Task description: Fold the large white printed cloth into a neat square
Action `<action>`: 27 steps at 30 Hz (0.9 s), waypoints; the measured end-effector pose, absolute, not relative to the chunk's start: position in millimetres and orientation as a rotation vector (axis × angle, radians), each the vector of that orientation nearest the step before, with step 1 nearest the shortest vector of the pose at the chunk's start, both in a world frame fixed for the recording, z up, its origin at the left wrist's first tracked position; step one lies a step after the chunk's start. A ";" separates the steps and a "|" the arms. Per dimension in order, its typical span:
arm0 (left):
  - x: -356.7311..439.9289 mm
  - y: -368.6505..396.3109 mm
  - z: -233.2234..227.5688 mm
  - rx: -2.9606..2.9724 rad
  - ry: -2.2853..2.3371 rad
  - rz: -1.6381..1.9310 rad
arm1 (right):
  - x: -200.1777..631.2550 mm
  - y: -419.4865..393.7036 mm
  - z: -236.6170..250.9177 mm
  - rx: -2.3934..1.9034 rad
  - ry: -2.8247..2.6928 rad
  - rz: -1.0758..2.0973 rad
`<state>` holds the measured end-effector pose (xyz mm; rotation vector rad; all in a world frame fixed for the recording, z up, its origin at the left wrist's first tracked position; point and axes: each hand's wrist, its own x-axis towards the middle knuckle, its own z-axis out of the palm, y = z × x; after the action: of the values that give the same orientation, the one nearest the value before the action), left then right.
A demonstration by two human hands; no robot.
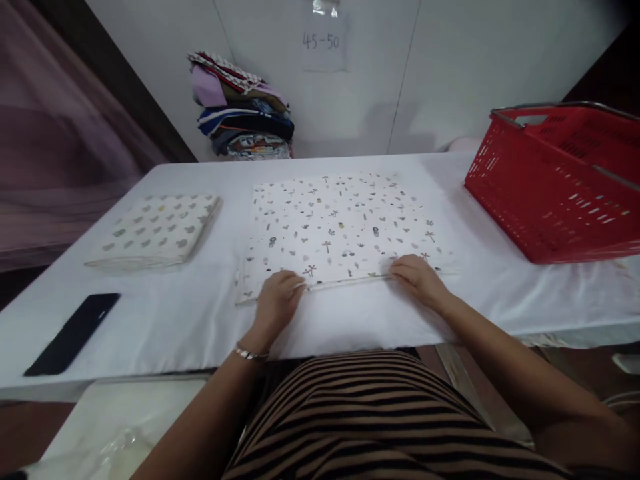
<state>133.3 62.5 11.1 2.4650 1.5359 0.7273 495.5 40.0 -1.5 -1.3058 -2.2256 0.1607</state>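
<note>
both hands pinched the near edge of a printed cloth (340, 223) lying flat in the middle of the white surface (175, 320): the left hand (277, 300) near its left corner, the right hand (417, 277) toward its right. a folded cloth (155, 230) and a dark phone (73, 333) lay to the left, a red basket (555, 180) to the right.

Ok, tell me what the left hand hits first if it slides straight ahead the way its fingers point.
Probably nothing solid: the left hand would only slide across the printed cloth toward the wall. The fabric stack lies left of that line, though depth is unclear.
</note>
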 end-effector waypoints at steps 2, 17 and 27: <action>155.9 70.4 5.7 2.553 1.392 0.661 | 476.0 48.9 -4.7 -1.230 -2.286 0.174; 173.3 93.0 -3.7 2.672 1.140 0.422 | 457.4 69.5 -17.0 -1.194 -2.446 0.133; 181.5 89.4 -1.4 2.786 1.243 0.354 | 455.7 70.8 -12.7 -1.190 -2.638 -0.064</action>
<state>181.5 89.4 -1.4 2.7862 1.2433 0.3545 455.7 70.8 -12.7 -1.1904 -2.6376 -0.0639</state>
